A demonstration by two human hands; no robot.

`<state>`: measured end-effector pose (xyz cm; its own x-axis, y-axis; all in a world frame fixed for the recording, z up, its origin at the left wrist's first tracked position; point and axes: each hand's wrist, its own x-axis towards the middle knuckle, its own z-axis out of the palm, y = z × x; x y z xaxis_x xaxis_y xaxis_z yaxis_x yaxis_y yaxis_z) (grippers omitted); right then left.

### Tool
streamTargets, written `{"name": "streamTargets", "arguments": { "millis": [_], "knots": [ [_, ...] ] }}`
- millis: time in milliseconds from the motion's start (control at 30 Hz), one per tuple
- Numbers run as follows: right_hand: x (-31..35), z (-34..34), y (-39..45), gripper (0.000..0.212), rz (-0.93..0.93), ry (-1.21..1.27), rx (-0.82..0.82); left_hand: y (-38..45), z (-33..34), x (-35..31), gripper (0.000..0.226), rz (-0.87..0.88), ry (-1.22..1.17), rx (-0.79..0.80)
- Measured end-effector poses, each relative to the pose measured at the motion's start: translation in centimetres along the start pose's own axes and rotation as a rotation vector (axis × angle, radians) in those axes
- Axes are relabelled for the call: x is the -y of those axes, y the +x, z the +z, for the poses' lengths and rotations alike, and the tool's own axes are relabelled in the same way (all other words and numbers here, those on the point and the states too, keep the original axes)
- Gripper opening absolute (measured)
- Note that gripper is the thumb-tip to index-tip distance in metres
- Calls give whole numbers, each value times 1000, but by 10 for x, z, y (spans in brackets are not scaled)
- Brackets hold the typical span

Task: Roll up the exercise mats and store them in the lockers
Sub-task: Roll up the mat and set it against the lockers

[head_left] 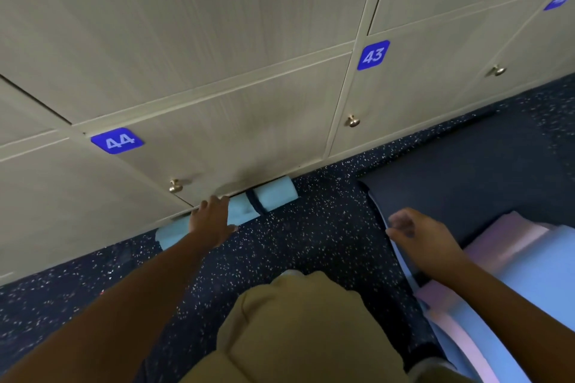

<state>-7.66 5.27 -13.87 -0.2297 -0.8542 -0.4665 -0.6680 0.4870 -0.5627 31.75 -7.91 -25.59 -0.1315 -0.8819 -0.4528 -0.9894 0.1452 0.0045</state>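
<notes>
A rolled light-blue mat (pixel 273 194) with a dark strap round its middle lies on the floor against the foot of locker 44 (pixel 236 134). My left hand (pixel 211 219) reaches over the roll's left part, fingers spread and laid on it. My right hand (pixel 418 238) hovers with loosely curled fingers over the edge of a dark flat mat (pixel 466 171), holding nothing. The locker doors are closed.
Locker 43 (pixel 420 87) stands to the right, each door with a small brass knob (pixel 352 121). Pale blue and pink mats (pixel 529 274) are stacked at lower right. My knee in tan trousers (pixel 305 326) is at bottom centre on the dark speckled floor (pixel 311 227).
</notes>
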Motion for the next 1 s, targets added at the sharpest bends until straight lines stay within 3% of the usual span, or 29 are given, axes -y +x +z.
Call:
{"name": "streamTargets", "arguments": {
  "millis": [367,567,700,800,1000],
  "knots": [
    [-11,-41,-28,22,22,37,-85,-35,-94,-52,29,287,-52,-39],
    [-40,-68,-47,24,50,81,-170,-58,-162,-126,25,479,-69,-100],
    [-87,-75,-66,33,184,8,-187,-93,-190,-194,24,695,-109,-87],
    [-125,-76,-77,36,250,-3,-193,-116,-206,-238,31,822,22,-57],
    [-185,-59,-89,62,341,-216,-37,-164,-206,-305,38,926,129,-3]
  ]
}}
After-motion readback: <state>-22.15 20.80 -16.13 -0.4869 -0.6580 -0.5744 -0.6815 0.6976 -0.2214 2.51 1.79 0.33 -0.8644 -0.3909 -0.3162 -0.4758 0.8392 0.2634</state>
